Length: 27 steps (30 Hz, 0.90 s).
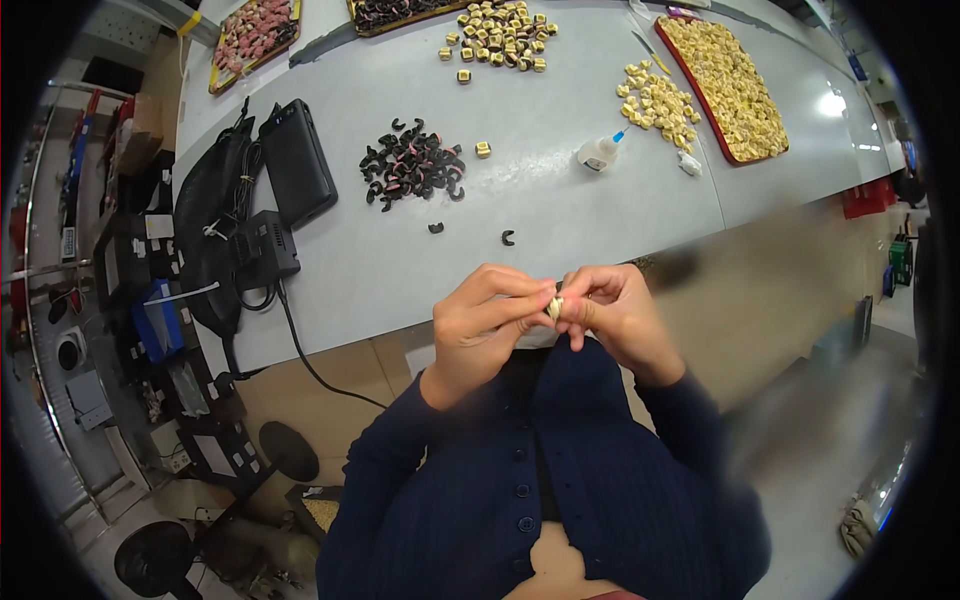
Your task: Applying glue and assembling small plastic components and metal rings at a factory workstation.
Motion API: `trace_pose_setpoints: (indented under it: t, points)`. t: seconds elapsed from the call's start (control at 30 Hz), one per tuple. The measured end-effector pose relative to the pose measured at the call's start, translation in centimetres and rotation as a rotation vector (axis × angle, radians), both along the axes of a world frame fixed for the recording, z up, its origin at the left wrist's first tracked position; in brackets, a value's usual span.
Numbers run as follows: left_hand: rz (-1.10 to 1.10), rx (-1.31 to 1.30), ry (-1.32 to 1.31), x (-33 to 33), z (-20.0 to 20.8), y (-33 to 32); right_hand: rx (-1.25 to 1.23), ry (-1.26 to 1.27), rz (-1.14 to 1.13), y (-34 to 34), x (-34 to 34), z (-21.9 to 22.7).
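Observation:
In front of my chest, at the table's near edge, both hands hold one small pale-gold piece [555, 308]. My left hand [480, 318] pinches it between thumb and fingers. The fingers of my right hand [618, 315] close on it from the other side. Fingertips cover most of the piece, so its full shape is hidden. Beyond my hands lies a lone black C-shaped piece [508, 238], with another small black piece [436, 228] to its left. Farther back is a heap of black C-shaped pieces [412, 165], some with pink faces. One gold-and-dark block [483, 150] sits beside the heap.
A small bottle with a blue needle tip [598, 154] stands right of centre. Behind it are loose pale-gold pieces [655, 100] and a red-rimmed tray [690, 85]. Gold-and-dark blocks [500, 35] lie at the back. A black power bank-like box [298, 160] and cables occupy the left.

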<state>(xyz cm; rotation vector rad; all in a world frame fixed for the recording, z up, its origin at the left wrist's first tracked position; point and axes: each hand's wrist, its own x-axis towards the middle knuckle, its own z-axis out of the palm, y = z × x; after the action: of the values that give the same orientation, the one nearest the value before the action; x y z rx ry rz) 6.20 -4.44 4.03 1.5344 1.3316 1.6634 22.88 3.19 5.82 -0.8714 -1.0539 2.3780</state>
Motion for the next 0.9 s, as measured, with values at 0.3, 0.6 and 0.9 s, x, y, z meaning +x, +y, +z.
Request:
trace_pose_setpoints:
  t: [0.3,0.6,0.9]
  points:
    - [0.245,-0.212,0.467,-2.6,-2.9,1.5,0.431,-0.341,-0.360,3.8,-2.3,-4.6]
    - [0.208,-0.205,0.524,-2.6,-3.8,2.2,1.168,-0.733,-0.739,9.1,2.6,-4.4]
    - [0.196,-0.178,0.537,-2.5,-4.0,2.5,1.595,-0.989,-0.649,15.9,3.9,-6.0]
